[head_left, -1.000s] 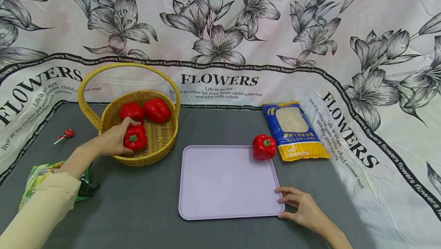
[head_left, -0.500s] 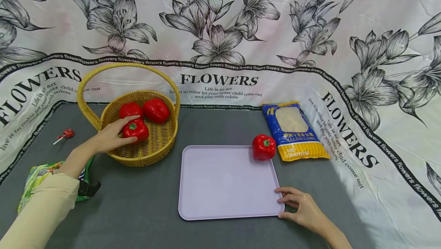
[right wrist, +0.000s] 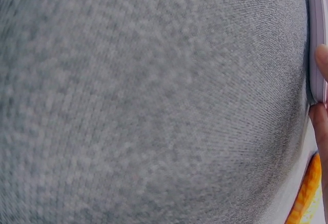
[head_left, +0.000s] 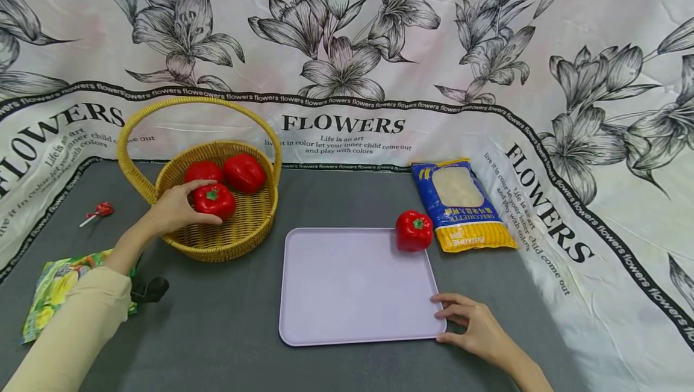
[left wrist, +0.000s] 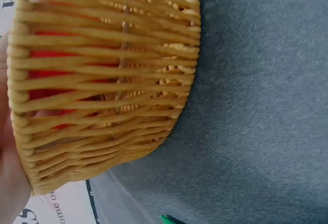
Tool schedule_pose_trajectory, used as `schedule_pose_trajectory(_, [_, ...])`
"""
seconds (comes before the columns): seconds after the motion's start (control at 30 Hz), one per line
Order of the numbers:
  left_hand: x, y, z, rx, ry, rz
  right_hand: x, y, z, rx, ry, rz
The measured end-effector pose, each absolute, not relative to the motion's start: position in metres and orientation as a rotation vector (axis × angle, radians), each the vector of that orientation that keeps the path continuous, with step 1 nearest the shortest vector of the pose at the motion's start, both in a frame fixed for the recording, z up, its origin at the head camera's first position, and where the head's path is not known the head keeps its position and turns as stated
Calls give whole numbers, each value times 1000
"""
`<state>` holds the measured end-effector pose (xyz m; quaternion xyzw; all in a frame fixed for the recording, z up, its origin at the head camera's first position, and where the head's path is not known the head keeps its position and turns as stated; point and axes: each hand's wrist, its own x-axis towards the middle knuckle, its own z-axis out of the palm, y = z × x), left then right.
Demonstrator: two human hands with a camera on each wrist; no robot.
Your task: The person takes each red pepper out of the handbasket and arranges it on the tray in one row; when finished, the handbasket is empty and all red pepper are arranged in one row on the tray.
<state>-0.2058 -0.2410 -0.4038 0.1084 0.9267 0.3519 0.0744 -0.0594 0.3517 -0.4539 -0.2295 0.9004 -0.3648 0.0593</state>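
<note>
Pepper [head_left: 215, 200], frontmost in the wicker basket [head_left: 233, 250], likely light, firm and slick, best taken round its sides, sits clasped by the left hand [head_left: 176, 207]; the right hand [head_left: 473, 327] grips the tray [head_left: 358, 286].

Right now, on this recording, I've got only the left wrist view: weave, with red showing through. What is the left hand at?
Observer: From the head view, the left hand has its thumb and fingers around a red pepper inside the basket.

Reviewer: Anything else in there?

Observer: Yes, two more peppers, both lying beyond the held one.

Reviewer: And away from the basket?

Observer: The right hand holds the tray at its near right corner.
</note>
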Motion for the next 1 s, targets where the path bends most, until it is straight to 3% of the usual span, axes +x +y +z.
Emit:
schedule_pose_trajectory(0.63, [-202,-246,-401,509,2709,1101,-58,348,-451,-743,2725,-1149])
schedule_pose_trajectory(1.0, [-195,-243,-398,440,2768,998,-59,353,-455,-673,2708,-1110])
